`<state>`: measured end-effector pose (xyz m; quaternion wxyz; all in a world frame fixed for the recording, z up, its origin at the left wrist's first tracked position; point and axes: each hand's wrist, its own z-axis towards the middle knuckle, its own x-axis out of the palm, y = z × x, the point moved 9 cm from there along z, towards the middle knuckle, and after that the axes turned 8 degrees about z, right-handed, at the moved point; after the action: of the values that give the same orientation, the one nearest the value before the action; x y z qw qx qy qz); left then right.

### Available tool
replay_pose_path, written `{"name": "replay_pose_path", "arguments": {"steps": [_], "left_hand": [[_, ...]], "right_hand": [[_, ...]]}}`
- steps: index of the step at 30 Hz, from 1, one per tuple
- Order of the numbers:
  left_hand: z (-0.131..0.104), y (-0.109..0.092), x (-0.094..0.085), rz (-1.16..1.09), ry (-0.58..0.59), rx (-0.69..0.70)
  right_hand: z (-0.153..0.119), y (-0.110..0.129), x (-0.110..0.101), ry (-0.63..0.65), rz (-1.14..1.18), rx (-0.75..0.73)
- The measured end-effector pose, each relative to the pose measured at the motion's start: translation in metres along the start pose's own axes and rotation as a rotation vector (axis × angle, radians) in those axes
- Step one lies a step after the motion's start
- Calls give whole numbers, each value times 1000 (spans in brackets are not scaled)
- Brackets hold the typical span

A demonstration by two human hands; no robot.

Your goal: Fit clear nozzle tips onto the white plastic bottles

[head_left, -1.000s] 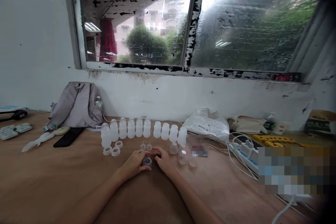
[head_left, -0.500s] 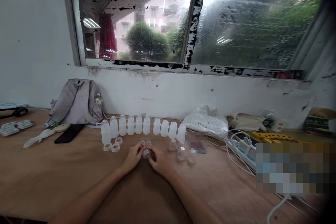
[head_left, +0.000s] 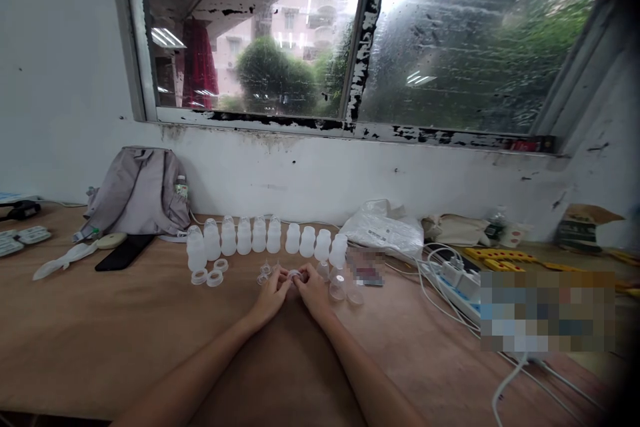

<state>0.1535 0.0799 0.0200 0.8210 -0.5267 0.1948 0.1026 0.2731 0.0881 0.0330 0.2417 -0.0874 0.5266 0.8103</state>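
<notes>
My left hand (head_left: 273, 290) and my right hand (head_left: 311, 285) meet over the middle of the brown table, fingers closed round a small clear ring-like piece (head_left: 295, 275). Just left of my left fingers lie small clear nipple-shaped pieces (head_left: 263, 273). Behind my hands several white bottles (head_left: 243, 237) stand in a curved row; those on the left have clear caps, and those on the right (head_left: 308, 242) have none. White rings (head_left: 215, 277) lie in front of the left bottles. Clear domed caps (head_left: 337, 289) rest to the right of my right hand.
A grey backpack (head_left: 137, 190), a black phone (head_left: 124, 253) and a plastic pouch (head_left: 67, 260) are at left. On the right are a plastic bag (head_left: 383, 230), a power strip with cables (head_left: 463, 293) and yellow parts (head_left: 510, 260). A window wall stands behind.
Both hands have shifted right, towards the clear caps. Small nipple-shaped pieces now show on the table left of my left fingers. The whole view has moved slightly.
</notes>
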Motion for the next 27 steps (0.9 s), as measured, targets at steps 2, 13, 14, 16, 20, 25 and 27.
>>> {"name": "replay_pose_path", "arguments": {"steps": [2, 13, 14, 16, 20, 25, 27], "left_hand": [[-4, 0, 2, 12, 21, -7], [-10, -15, -1, 183, 18, 60], [-10, -16, -2, 200, 13, 58], [-12, -19, -4, 250, 13, 66], [-7, -32, -12, 479, 34, 137], [40, -42, -23, 848, 29, 69], [65, -43, -22, 891, 37, 50]], "right_hand": [[0, 2, 0, 2, -1, -6], [3, -2, 7, 57, 90, -47], [4, -2, 8, 66, 95, -46], [4, -3, 9, 81, 98, -47], [0, 0, 8, 85, 99, -59], [-2, -1, 2, 43, 70, -63], [-1, -6, 0, 24, 69, -45]]}}
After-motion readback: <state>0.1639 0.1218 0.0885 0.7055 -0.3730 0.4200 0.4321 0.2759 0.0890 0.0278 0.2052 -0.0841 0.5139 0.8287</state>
